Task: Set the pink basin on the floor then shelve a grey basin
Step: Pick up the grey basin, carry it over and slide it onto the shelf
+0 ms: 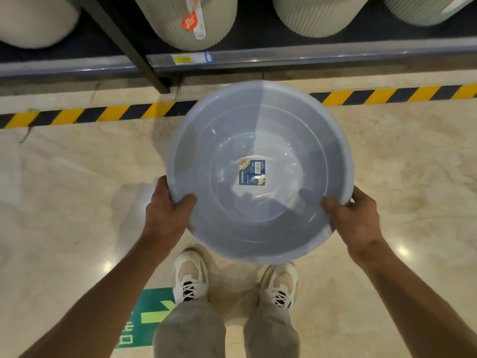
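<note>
A grey basin [260, 171] is held level above the floor [77, 189], mouth up, a blue label [252, 172] stuck at its inner centre; the left hand [167, 213] is clamped on the near-left rim, thumb inside and fingers under, and the right hand [353, 218] is clamped likewise on the near-right rim. No pink basin is seen in the view; the first step is therefore judged done or out of frame, and it cannot be told which. The shelving step is judged under way: the basin is lifted but not yet placed. The bottom shelf [309, 56] lies ahead, across the yellow-black hazard tape [103, 113]; its front edge carries a price tag [182, 59]. The shelf is occupied by ribbed pale bins [196, 24], one just right of the dark upright post [129, 42], another [317, 16] further right, a third [426, 9] at the right end; a smooth pale container [38, 21] stands left of the post. Free space between the bins looks narrow; the post and the bins are judged the main obstructions. White shoes [189, 276] are seen below the basin; a green floor marking [149, 316] lies near the left shoe.
</note>
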